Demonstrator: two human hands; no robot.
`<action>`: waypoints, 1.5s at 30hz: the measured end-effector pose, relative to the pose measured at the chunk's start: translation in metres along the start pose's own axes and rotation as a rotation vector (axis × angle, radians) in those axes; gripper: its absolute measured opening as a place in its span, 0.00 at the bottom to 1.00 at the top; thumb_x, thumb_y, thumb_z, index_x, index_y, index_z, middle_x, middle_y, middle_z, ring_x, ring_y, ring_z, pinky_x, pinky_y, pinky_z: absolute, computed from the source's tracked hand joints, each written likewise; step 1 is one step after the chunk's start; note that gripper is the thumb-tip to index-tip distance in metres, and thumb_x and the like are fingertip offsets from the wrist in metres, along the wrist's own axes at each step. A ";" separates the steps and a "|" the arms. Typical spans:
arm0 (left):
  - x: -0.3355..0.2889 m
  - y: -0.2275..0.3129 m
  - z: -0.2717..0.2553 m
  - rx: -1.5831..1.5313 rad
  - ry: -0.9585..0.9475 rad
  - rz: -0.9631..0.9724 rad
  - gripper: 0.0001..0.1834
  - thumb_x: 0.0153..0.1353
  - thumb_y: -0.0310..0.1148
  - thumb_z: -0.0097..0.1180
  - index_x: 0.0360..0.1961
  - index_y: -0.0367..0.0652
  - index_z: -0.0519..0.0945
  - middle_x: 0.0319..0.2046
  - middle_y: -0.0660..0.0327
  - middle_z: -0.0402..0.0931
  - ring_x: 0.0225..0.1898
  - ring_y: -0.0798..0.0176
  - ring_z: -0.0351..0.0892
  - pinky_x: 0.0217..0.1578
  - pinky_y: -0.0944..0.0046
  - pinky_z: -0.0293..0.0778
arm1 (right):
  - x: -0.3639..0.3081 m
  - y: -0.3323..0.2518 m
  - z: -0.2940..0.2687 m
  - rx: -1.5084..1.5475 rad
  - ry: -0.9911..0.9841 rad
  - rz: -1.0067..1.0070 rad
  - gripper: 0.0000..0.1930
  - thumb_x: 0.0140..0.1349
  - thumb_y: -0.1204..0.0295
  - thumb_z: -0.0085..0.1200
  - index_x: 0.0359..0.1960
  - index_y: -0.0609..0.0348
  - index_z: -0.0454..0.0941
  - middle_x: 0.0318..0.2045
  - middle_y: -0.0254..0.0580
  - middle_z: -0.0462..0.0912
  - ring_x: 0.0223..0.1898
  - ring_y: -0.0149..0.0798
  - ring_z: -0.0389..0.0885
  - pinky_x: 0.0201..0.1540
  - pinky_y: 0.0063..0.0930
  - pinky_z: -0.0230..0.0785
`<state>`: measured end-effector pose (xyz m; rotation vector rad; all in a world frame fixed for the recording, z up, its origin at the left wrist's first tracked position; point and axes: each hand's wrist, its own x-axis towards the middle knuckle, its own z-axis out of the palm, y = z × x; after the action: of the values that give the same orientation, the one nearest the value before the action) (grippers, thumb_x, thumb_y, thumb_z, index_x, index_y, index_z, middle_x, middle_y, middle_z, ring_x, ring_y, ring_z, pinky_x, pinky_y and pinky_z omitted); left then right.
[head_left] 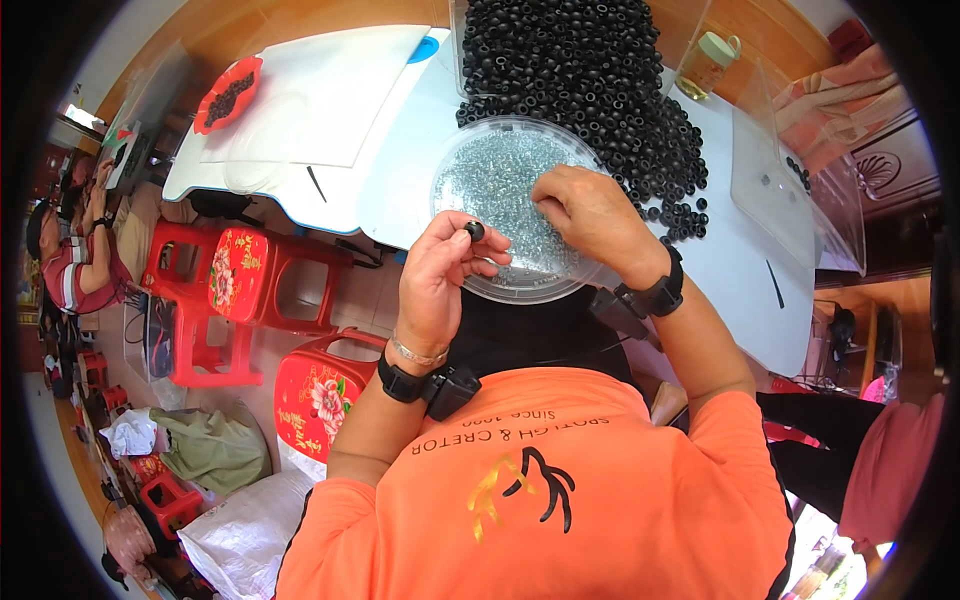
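Observation:
My left hand (432,268) pinches a small round black cap (474,231) between thumb and fingertips, above the near left rim of a clear round tub (515,292). Lots of tiny clear, shiny pieces (490,168) cover the inside of the tub. Over its right side is my right hand (592,212), fingers bent down and drawn together; anything between those fingertips is hidden. Just behind the tub lies a large heap of black ring-shaped caps (560,60), spilling down to the right, close to my right wrist.
A white board (310,100) and a red dish (228,95) of small dark pieces lie on the table's left. A lidded bottle (706,66) stands at the back right, near a clear plastic bin (790,190). Red stools (250,275) stand left. Other people sit at both sides.

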<state>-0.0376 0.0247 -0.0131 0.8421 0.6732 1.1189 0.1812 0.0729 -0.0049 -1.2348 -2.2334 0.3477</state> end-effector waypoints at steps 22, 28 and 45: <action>0.025 -0.004 0.021 0.163 -0.172 -0.079 0.13 0.65 0.38 0.46 0.41 0.38 0.72 0.37 0.61 0.73 0.40 0.64 0.77 0.42 0.65 0.71 | -0.011 -0.037 -0.002 0.825 0.244 0.377 0.08 0.59 0.78 0.53 0.39 0.62 0.81 0.29 0.34 0.82 0.30 0.23 0.78 0.34 0.18 0.70; 0.025 0.002 0.017 -0.007 -0.168 -0.060 0.13 0.67 0.37 0.44 0.40 0.37 0.71 0.36 0.57 0.74 0.38 0.60 0.78 0.42 0.64 0.72 | -0.014 -0.029 -0.009 0.835 0.294 0.414 0.09 0.60 0.77 0.51 0.41 0.62 0.80 0.32 0.35 0.82 0.29 0.26 0.77 0.33 0.20 0.69; 0.013 -0.002 0.027 0.100 -0.200 -0.023 0.12 0.66 0.36 0.44 0.41 0.37 0.70 0.38 0.56 0.74 0.41 0.61 0.77 0.45 0.63 0.71 | -0.023 -0.048 -0.005 0.630 0.184 0.237 0.07 0.59 0.73 0.52 0.36 0.60 0.81 0.33 0.40 0.79 0.32 0.33 0.77 0.31 0.25 0.68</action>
<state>-0.0105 0.0305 -0.0006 1.0147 0.5743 0.9717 0.1603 0.0270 0.0139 -1.1169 -1.6310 0.9078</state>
